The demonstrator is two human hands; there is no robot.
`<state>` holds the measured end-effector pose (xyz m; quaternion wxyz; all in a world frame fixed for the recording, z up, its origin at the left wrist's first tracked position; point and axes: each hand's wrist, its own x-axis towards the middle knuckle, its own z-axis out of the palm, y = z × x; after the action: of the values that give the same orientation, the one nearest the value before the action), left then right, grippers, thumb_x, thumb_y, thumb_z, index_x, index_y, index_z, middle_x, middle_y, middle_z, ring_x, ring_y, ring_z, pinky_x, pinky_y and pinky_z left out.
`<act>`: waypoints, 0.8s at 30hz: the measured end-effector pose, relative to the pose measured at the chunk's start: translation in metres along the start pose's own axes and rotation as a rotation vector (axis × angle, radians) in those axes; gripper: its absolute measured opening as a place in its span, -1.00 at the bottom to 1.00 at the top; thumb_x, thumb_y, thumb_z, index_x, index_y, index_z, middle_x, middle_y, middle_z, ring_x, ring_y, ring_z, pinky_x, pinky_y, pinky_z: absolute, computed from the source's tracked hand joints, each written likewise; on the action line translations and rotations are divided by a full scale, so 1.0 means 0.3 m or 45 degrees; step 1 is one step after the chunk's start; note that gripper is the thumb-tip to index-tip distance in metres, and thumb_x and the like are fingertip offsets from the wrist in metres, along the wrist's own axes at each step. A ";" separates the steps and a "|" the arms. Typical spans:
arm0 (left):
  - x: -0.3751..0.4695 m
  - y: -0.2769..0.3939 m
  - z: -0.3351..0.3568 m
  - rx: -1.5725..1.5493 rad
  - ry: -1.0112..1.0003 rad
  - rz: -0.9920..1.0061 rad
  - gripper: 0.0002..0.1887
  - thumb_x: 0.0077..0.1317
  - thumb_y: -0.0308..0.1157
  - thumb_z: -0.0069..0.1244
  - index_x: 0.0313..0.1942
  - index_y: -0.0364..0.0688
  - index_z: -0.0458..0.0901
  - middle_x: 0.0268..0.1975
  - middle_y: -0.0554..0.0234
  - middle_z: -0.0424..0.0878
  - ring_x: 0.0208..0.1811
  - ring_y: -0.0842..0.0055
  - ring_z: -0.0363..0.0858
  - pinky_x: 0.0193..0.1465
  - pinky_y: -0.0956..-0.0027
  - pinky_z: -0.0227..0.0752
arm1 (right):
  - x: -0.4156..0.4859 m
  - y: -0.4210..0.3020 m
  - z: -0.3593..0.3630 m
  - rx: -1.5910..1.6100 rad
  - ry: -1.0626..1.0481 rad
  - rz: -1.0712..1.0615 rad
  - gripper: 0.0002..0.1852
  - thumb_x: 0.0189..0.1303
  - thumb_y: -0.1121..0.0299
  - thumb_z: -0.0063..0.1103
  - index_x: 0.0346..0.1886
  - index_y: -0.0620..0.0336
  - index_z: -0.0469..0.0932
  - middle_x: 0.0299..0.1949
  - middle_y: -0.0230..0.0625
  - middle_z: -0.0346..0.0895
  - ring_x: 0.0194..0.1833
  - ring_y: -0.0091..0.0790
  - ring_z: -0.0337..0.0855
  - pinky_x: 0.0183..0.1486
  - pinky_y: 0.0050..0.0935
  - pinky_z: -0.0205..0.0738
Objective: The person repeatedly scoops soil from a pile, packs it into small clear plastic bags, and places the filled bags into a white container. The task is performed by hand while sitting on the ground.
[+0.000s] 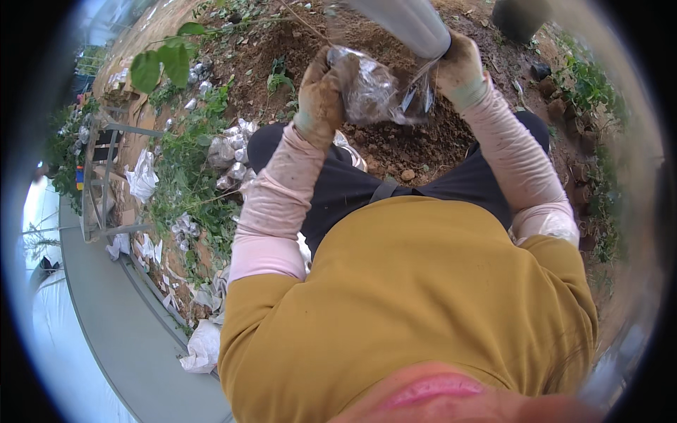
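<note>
My left hand (321, 92), in a soil-stained glove, grips a bundle wrapped in clear plastic film (370, 90). A thin brown stem (302, 21) rises from the bundle's top, towards the upper left. My right hand (459, 66), also gloved, holds the near end of a pale roll of stretch film (410, 26). Some loose film (418, 98) hangs between the roll and the bundle. Both hands are above dug, crumbly soil (423, 140) between my knees. What lies inside the bundle is hard to make out through the shiny film.
Several silvery wrapped bundles (232, 153) lie among green plants (180, 169) on my left. Beyond them are a white plastic bag (142, 177) and a metal frame (108, 164). A black pot (521, 21) stands at upper right, and potted plants (587, 116) line the right side.
</note>
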<state>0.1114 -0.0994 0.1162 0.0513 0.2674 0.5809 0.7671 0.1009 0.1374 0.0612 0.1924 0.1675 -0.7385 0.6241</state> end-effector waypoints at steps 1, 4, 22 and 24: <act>-0.030 -0.015 0.030 -0.240 0.001 -0.027 -0.72 0.46 -0.37 -0.17 0.01 -0.37 0.53 -0.09 0.11 0.65 -0.10 0.44 0.65 -0.03 0.35 0.59 | -0.018 0.053 0.031 0.254 0.085 0.113 -0.69 0.21 0.41 0.07 0.03 0.27 0.48 -0.19 -0.25 0.64 -0.15 -0.29 0.66 -0.05 -0.40 0.57; -0.027 -0.042 0.042 -0.815 -0.145 0.073 -0.62 0.43 -0.24 -0.16 0.00 -0.39 0.58 -0.02 0.00 0.65 0.00 0.27 0.64 0.08 0.17 0.58 | -0.096 0.143 0.151 0.600 -0.315 -0.003 -0.55 0.11 0.38 0.23 0.13 0.16 0.49 -0.05 -0.33 0.63 -0.04 -0.30 0.63 0.16 -0.36 0.43; 0.017 0.064 -0.018 0.276 -0.130 -0.670 -0.60 0.49 -0.28 -0.22 0.18 -0.40 0.35 0.06 -0.01 0.57 0.00 0.45 0.61 -0.08 0.48 0.57 | -0.114 0.048 0.103 0.600 0.136 0.456 -0.82 0.03 0.53 0.22 -0.26 0.11 0.63 -0.40 -0.37 0.67 -0.29 -0.45 0.66 -0.15 -0.49 0.52; 0.005 0.071 -0.009 -0.049 -0.125 -0.700 -0.67 0.46 -0.33 -0.15 0.11 -0.35 0.44 -0.03 0.07 0.63 -0.03 0.43 0.64 -0.05 0.43 0.59 | -0.116 0.024 0.104 0.763 0.334 0.652 -0.77 0.07 0.58 0.19 -0.16 0.19 0.62 -0.35 -0.34 0.68 -0.25 -0.50 0.66 -0.14 -0.52 0.52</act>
<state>0.1136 -0.1080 0.1358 0.2904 0.1355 0.6139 0.7214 0.1252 0.1081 0.0332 0.0664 -0.0539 -0.5113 0.8552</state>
